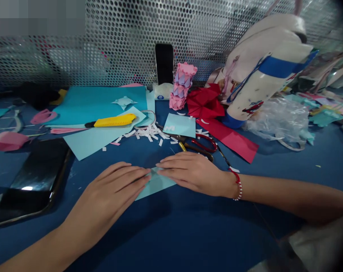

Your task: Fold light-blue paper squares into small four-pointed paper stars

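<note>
A light blue piece of paper (154, 186) lies at a slant on the blue table before me. My left hand (107, 196) rests over its left end, fingers stretched out and fingertips pressing the upper edge. From the other side my right hand (200, 172) lies flat across the paper's upper right part, fingers extended toward the left fingertips. A small gap separates the two hands. Both thumbs are hidden, and the hands cover much of the paper. Scissors with red handles (202, 143) lie just behind my right hand, partly under a light blue square (179, 125).
A yellow cutter (115, 120) lies on blue sheets behind white paper scraps (149, 132). Phones sit at left (32, 177) and upright at the back (164, 64). A pink-purple paper column (183, 86), red folded paper (206, 101), a white-blue bottle (262, 87) and a bag (245, 45) stand behind.
</note>
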`<state>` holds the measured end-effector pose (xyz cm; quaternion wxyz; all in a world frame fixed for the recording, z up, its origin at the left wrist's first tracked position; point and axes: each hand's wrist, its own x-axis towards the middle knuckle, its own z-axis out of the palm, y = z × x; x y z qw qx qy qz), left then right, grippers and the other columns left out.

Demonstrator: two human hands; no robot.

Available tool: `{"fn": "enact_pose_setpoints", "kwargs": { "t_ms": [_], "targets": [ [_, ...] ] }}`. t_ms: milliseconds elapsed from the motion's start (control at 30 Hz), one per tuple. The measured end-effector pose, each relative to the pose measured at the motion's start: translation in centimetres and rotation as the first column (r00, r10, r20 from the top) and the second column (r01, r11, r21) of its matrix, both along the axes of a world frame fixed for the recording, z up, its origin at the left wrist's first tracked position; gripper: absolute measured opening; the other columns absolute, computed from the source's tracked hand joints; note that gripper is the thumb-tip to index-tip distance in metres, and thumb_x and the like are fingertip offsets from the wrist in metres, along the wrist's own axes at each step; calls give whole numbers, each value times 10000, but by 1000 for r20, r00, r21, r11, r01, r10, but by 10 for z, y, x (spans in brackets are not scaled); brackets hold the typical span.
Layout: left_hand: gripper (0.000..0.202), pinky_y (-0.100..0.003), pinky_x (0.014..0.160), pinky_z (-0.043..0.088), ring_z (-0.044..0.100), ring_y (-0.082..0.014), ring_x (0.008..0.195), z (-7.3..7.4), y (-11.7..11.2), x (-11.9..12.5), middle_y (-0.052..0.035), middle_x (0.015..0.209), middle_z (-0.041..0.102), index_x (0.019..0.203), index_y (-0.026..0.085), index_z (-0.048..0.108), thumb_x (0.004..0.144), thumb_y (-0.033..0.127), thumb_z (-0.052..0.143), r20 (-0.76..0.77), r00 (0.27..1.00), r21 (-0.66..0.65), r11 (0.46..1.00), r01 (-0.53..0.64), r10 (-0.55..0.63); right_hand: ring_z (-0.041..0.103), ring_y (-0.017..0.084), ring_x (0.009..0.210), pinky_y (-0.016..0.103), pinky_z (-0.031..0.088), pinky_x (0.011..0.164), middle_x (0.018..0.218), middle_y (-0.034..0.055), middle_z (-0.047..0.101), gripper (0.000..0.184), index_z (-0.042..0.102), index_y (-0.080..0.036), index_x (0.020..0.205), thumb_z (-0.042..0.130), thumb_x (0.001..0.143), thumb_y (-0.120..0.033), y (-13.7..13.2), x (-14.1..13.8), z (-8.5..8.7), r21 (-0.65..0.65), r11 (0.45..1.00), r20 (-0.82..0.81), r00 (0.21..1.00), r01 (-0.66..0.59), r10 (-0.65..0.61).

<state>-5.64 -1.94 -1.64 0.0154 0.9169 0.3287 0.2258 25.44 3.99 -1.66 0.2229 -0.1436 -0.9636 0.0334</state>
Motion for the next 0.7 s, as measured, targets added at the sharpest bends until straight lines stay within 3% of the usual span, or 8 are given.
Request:
{"fn": "enact_pose_setpoints", "kwargs": {
  "t_ms": [100,300,400,467,533,600,700],
  "targets": [
    [439,-452,1283,485,700,-201,1389,-2,-5,-1,-7,1498,749,1535,280,629,1167,129,444,-4,1000,-6,1000,12,-12,716,222,1403,399,619,1186,1431,123,787,310,728,-101,1383,525,1162,-176,-1,1,1,15,1000,-34,999,-9,9],
    [514,-365,1419,214,476,-161,1606,-8,-2,-16,-6,1655,631,1610,205,560,1128,87,424,-102,991,19,996,85,-83,708,202,1415,386,611,1203,1399,136,800,297,737,-113,1382,560,1145,-147,-2,-1,2,-32,999,-19,1000,11,-11],
    [542,-377,1435,163,542,-189,1561,-15,-4,-21,-3,1652,636,1648,196,540,1116,110,481,-190,972,94,983,158,-138,719,200,1402,375,617,1193,1381,119,811,287,754,-124,1351,545,1155,-142,-2,-2,4,-25,1000,-25,1000,18,-19],
    [550,-431,1439,179,580,-212,1540,-18,-12,-16,-5,1647,642,1647,224,545,1118,102,461,-214,974,67,994,88,-72,734,193,1380,357,627,1174,1361,100,823,284,773,-140,1311,530,1164,-138,-3,-3,5,-15,1000,-42,999,25,-26],
    [535,-460,1436,205,505,-221,1608,-21,-25,-4,-26,1675,613,1643,245,544,1123,131,492,-125,988,43,995,-85,90,746,193,1360,353,639,1154,1347,103,827,258,787,-135,1268,553,1162,-156,-4,-4,7,-20,999,-55,998,28,-29],
    [524,-447,1441,175,339,-245,1707,-24,-37,7,-114,1726,545,1666,168,514,1148,241,484,-77,992,56,994,-94,98,749,196,1352,350,644,1144,1338,111,829,228,794,-113,1237,598,1154,-194,-5,-5,8,-39,999,-68,997,31,-34],
    [568,-456,1440,179,320,-306,1714,-29,-46,12,-153,1727,536,1689,122,482,1162,336,492,-81,993,57,995,-81,85,734,198,1377,343,623,1175,1375,120,813,254,779,-80,1282,626,1149,-231,-6,-7,9,-72,997,-52,998,37,-41]
  ]
}}
